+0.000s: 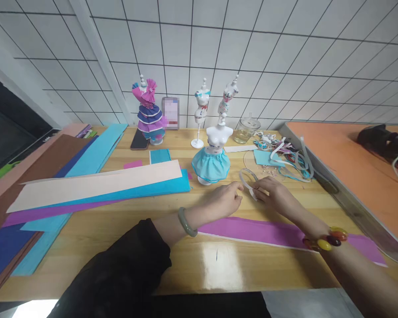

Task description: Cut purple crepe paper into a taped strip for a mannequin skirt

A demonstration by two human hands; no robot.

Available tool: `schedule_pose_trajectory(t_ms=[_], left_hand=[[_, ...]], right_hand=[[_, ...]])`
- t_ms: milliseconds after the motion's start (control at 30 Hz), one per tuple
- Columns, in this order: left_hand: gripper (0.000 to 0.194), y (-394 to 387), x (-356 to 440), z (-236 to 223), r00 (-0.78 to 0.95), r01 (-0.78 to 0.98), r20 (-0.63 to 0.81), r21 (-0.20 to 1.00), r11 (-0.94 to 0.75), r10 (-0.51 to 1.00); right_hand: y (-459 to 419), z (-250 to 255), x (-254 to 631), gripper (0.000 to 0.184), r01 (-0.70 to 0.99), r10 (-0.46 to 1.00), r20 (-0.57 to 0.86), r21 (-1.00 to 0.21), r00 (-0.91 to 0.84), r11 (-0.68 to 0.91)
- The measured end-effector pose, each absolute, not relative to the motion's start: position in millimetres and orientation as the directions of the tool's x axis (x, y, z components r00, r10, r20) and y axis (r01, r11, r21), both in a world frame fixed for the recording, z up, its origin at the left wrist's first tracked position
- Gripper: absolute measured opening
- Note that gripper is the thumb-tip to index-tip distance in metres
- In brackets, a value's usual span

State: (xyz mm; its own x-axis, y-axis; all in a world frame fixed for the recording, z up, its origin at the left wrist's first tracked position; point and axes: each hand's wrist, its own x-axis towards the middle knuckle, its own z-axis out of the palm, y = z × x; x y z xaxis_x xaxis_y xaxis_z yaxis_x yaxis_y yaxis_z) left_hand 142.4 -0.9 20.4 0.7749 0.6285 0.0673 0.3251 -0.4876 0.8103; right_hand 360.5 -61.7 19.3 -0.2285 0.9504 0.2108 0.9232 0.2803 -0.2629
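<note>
My right hand [272,194] pinches a thin whitish ring [243,179] that looks like a narrow roll of tape, tilted just above the table. Beside it, my left hand [223,198] is closed, the index finger bent toward the ring; whether anything is inside its fingers is hidden. Behind my hands stands a small white mannequin [215,132] in a turquoise gathered skirt [211,165]. A purple crepe paper strip [255,232] with a white edge lies under and in front of my wrists.
Paper strips [99,179] in several colours overlap at left. Behind stand a dressed mannequin [149,115], two slimmer dress forms [201,108], a propped phone [170,113] and a lidded glass jar [246,130]. Ribbon scraps [285,152] pile up at right, beside an orange surface [361,176].
</note>
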Motion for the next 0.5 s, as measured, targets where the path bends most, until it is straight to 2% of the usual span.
schedule_pose_trajectory(t_ms=[100,200,500], left_hand=[[0.032,-3,141,22,0.783,0.328,0.071,0.797,-0.507,0.618],[0.031,-3,141,21,0.790,0.318,0.085,0.790,-0.525,0.607],[0.032,-7,146,15,0.780,0.269,0.126,0.816,-0.511,0.613]], right_hand=[[-66,22,366,0.015,0.928,0.930,0.357,-0.309,-0.091,0.209],[-70,31,370,0.014,0.937,0.886,0.463,-0.292,-0.034,0.189],[-89,52,359,0.009,0.974,0.805,0.589,-0.134,-0.070,0.183]])
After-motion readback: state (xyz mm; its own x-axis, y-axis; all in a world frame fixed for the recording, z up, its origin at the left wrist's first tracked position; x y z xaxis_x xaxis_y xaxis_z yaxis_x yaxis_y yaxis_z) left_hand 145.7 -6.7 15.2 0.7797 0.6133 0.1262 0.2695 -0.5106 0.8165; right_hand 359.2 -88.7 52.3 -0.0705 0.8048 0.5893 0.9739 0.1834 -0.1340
